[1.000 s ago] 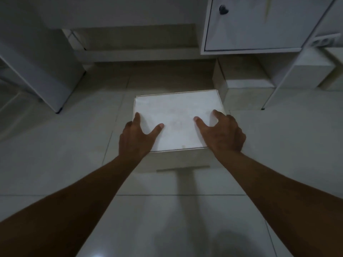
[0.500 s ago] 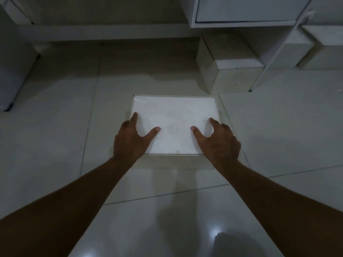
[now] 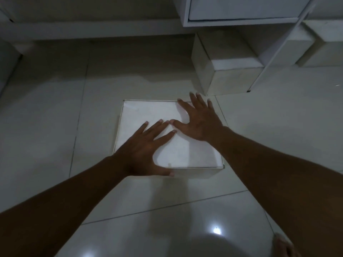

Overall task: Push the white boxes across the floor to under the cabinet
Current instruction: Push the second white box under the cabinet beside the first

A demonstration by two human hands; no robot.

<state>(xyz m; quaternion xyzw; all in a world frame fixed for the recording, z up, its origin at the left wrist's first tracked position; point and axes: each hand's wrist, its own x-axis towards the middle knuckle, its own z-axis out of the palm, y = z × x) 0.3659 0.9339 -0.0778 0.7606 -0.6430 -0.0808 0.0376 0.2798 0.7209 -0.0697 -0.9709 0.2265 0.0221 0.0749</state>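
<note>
A flat white box [image 3: 148,112] lies on the tiled floor in the middle of the view. My left hand [image 3: 146,151] rests flat on its near left part, fingers spread, thumb over the near edge. My right hand [image 3: 200,119] lies flat on the far right corner, fingers spread and reaching past the far edge. Neither hand grips anything. Further back on the right, a second white box [image 3: 228,71] sits partly under the white cabinet [image 3: 241,21]. A third white box [image 3: 323,45] is under the cabinet at the far right.
A thin white cabinet leg [image 3: 274,54] comes down to the floor just right of the second box. A low white ledge [image 3: 92,32] runs along the back wall. Bare glossy tiles [image 3: 46,127] surround the box. A foot [image 3: 284,247] shows at the bottom right.
Both hands have slid from the box's near corners onto its top: the left toward the middle, the right up to the far right corner. The view has dropped closer to the floor.
</note>
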